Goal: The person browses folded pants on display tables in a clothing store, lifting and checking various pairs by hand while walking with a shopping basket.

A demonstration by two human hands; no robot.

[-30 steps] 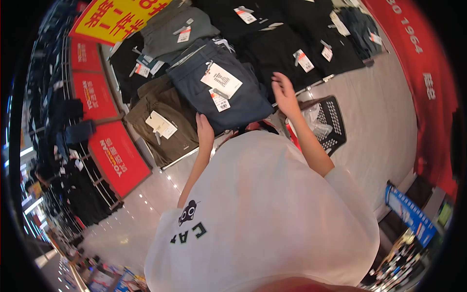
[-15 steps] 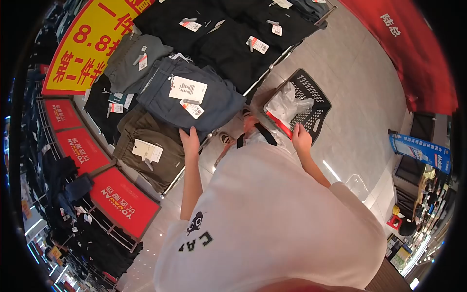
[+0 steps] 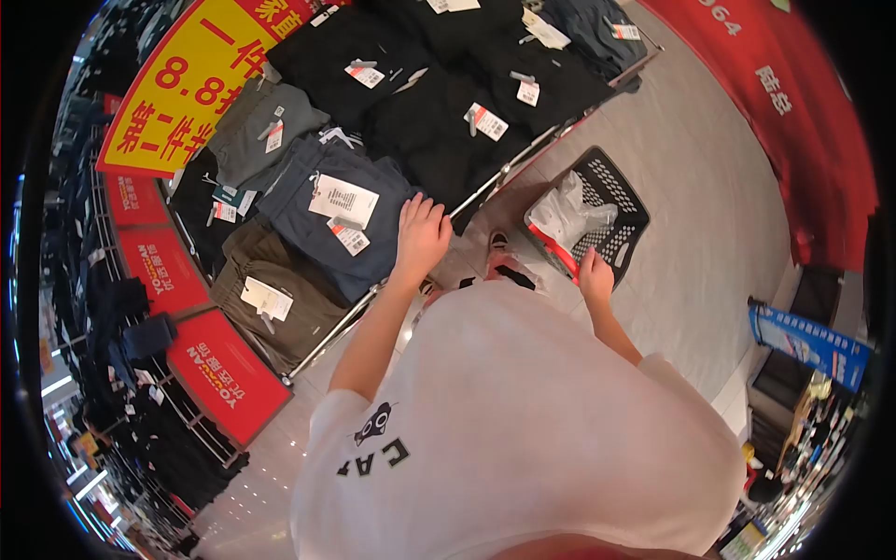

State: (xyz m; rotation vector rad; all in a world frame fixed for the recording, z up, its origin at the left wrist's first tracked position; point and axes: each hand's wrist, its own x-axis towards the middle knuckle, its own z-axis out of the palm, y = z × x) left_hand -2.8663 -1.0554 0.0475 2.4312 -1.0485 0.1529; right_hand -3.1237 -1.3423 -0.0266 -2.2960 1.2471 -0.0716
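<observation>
My left hand (image 3: 423,230) lies flat with its fingers on the right edge of the folded navy trousers (image 3: 303,201), which carry a white tag (image 3: 343,202). My right hand (image 3: 595,271) is closed round the red handle (image 3: 553,250) of a black basket (image 3: 627,205). A clear plastic bag (image 3: 574,213) lies in the basket. Brown trousers (image 3: 271,303) with a cream tag are below the navy ones, and grey trousers (image 3: 266,131) are above them.
Black garments (image 3: 420,89) with price tags cover the rest of the display table, whose metal rim (image 3: 504,175) runs diagonally. A yellow sign (image 3: 182,84), red panels (image 3: 227,375) and clothes racks stand left. Red fabric (image 3: 779,112) hangs at right.
My right hand has gone from beside the clothes to the basket handle. My left hand has moved from the navy trousers' lower edge to their right side. The trousers lie further back on the table.
</observation>
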